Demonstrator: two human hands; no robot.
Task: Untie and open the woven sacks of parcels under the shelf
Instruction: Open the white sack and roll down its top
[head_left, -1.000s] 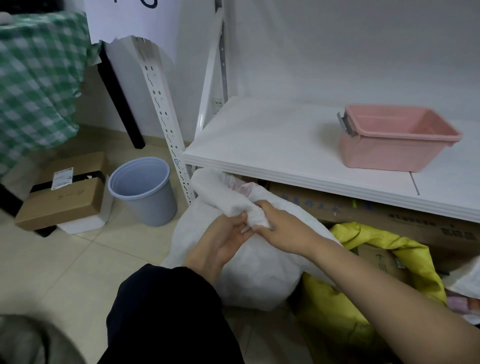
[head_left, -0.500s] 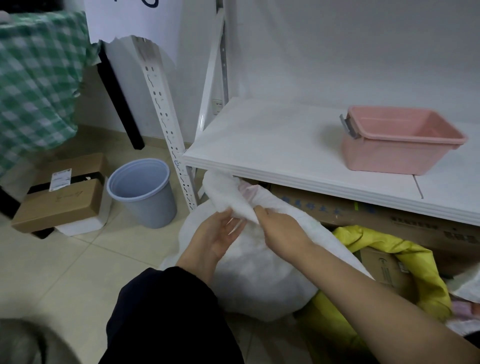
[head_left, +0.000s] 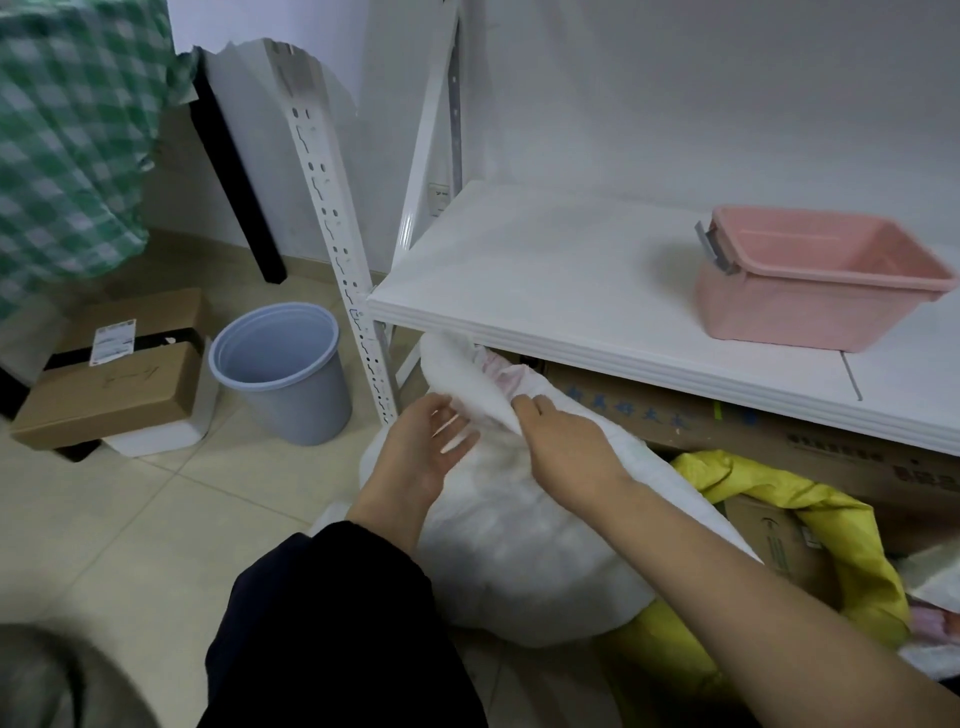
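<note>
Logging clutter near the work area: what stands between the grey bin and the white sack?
In the head view, the shelf's perforated white upright stands between the grey bin and the white sack, close beside both.

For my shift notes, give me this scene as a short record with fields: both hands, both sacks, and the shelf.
white sack: on floor, neck under the shelf edge, something pink at its mouth
left hand: open, fingers spread beside the neck; contact unclear
right hand: pinches the neck fabric
yellow sack: right of the white one, mouth open, cardboard box inside
shelf top: holds a pink tub
</note>
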